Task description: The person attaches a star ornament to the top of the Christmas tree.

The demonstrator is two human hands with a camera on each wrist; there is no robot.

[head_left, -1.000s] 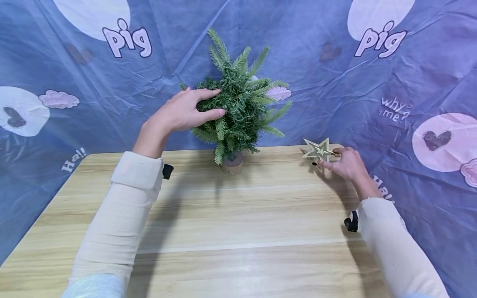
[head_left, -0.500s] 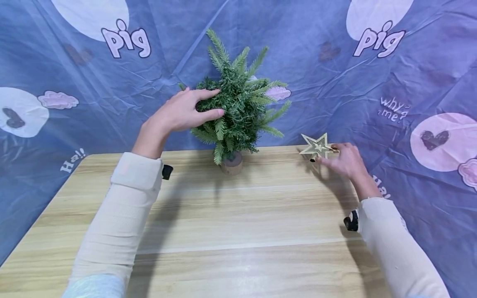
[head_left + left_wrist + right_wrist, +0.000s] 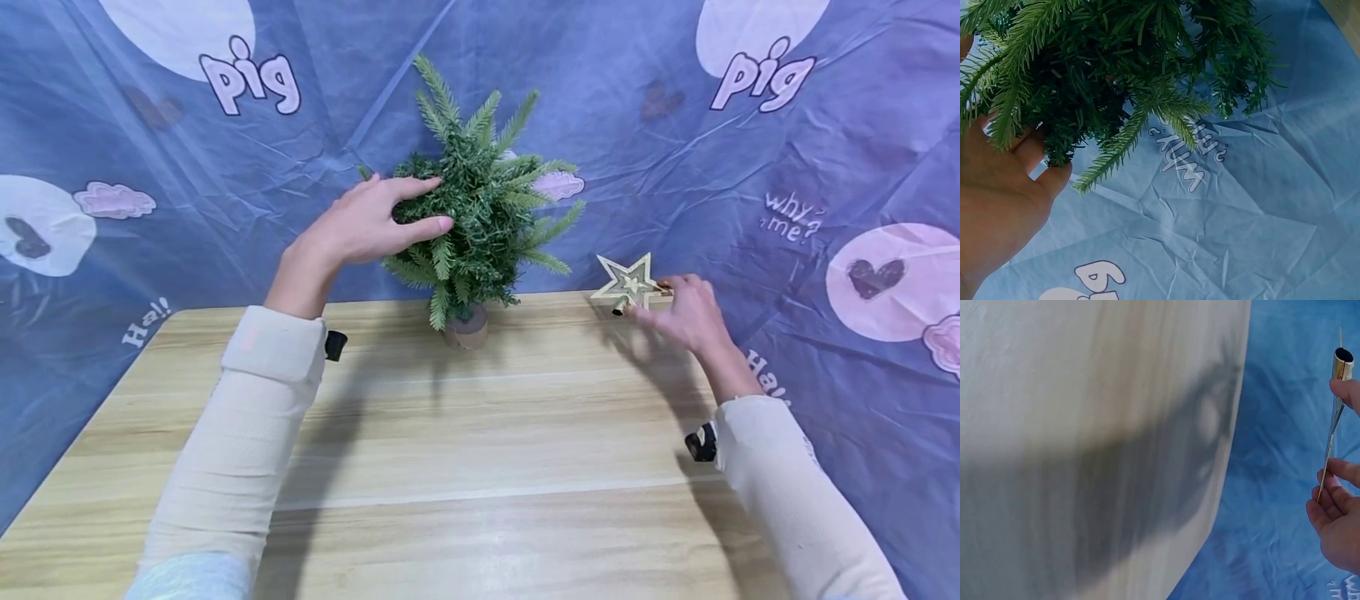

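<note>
In the head view, the left hand [image 3: 367, 223] is in the upper middle of the frame and rests on the left side of a small green tree [image 3: 480, 212], with the thumb and the fingers curled a little around the branches, so it grips the tree lightly. The tree stands upright in a small brown pot [image 3: 467, 329] at the far edge of the wooden table [image 3: 480, 467], just in front of the blue cloth [image 3: 750, 167] with the printed words and pink shapes. In the left wrist view the palm [image 3: 997, 206] fills the lower left corner and the green needles lie against the fingers. The right hand [image 3: 686, 312] is right of the middle of the frame, near the far right corner of the table, and it pinches 1 golden star [image 3: 628, 285] between the thumb and the fingers (the star is lifted a little above the table, to the right of the tree and apart from it). In the right wrist view the star [image 3: 1337, 406] is seen from its thin edge at the right side of the frame, with fingertips [image 3: 1347, 390] touching it above and below. Both arms wear cream sleeves [image 3: 247, 442].
</note>
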